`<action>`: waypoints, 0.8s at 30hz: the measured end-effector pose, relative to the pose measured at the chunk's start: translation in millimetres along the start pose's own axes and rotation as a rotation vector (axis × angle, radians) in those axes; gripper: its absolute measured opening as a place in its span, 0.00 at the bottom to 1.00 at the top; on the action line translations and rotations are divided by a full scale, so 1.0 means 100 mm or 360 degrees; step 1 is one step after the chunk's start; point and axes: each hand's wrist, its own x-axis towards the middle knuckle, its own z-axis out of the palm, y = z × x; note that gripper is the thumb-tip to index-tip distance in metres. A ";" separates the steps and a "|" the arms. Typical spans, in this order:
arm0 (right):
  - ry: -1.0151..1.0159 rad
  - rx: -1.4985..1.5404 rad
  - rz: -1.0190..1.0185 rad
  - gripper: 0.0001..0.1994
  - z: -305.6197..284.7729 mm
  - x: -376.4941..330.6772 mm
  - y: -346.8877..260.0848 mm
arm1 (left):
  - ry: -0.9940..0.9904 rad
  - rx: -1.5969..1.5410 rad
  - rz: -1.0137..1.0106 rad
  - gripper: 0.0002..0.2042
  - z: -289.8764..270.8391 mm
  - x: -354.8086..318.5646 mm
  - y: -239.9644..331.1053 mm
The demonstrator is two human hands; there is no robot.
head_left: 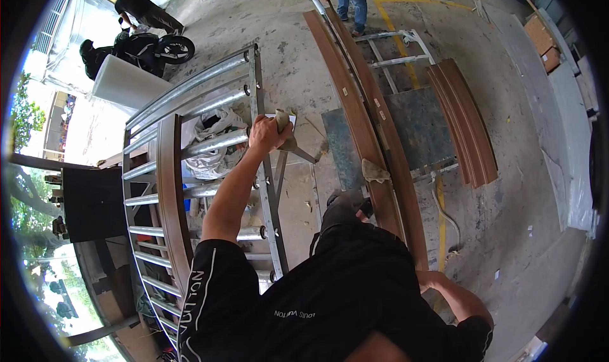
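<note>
My left hand (264, 135) is closed round a crumpled beige rag (284, 122), beside the metal frame of a roller stand (252, 79). Low on the right, my right hand (431, 281) touches the near end of a long brown plank (406, 197); its fingers are hidden. Alongside lies another brown plank (349, 102), with a narrow dark gap and a pale strip between the two. A second beige rag (374, 171) rests across the planks near my body.
A brown panel (170, 190) lies along the rollers on the left. Ribbed brown panels (466, 124) stand right of a dark board (419, 124). At the planks' far end is a person in jeans (352, 3). Another person (143, 10) stands by a motorcycle (143, 48) and a white roll (127, 83).
</note>
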 end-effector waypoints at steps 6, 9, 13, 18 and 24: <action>0.0068 0.0153 -0.0002 0.36 -0.12 0.00 -0.12 | -0.0034 -0.0024 -0.0012 0.25 0.00 0.01 -0.01; 0.0002 0.0269 0.0157 0.39 -0.11 -0.01 -0.14 | -0.0014 -0.0046 0.0004 0.25 -0.01 0.00 -0.01; 0.0199 0.0268 0.0086 0.41 -0.06 0.02 -0.10 | -0.0033 -0.0083 0.0001 0.24 -0.02 0.01 0.00; 0.0053 0.0049 0.0003 0.39 0.01 0.05 -0.02 | -0.0021 -0.0079 -0.0025 0.24 -0.04 0.01 0.01; 0.0208 0.0132 -0.0020 0.32 0.05 0.05 -0.01 | 0.0001 -0.0055 -0.0008 0.20 -0.03 0.01 0.00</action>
